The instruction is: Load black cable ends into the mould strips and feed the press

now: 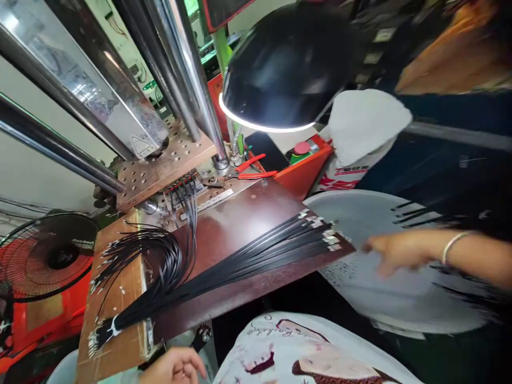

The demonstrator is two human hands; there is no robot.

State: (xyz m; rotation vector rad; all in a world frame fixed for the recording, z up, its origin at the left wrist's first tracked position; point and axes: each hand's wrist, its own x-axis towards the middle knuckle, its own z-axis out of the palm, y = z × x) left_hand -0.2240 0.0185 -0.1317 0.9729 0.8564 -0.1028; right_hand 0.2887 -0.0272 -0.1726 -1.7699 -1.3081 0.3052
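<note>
Black flat cables [240,261] with metal ends lie fanned across the brown board [264,200], tied with a white tie at the lower left. More cables curve up into the press fixture [182,184]. My right hand [396,253], wearing a bracelet and blurred by motion, hangs over the large grey-white tub [372,296], just right of the board; its hold is unclear. At the bottom edge, below the board, my left hand [176,367] has its fingers curled with nothing visible in them.
A black lamp [284,69] glows above the board. Red-handled pliers [256,175] lie near an orange control box [302,173]. A press with metal columns [196,80] stands at the upper left, and a fan [52,256] at the far left. A white sack [360,133] stands behind the tub.
</note>
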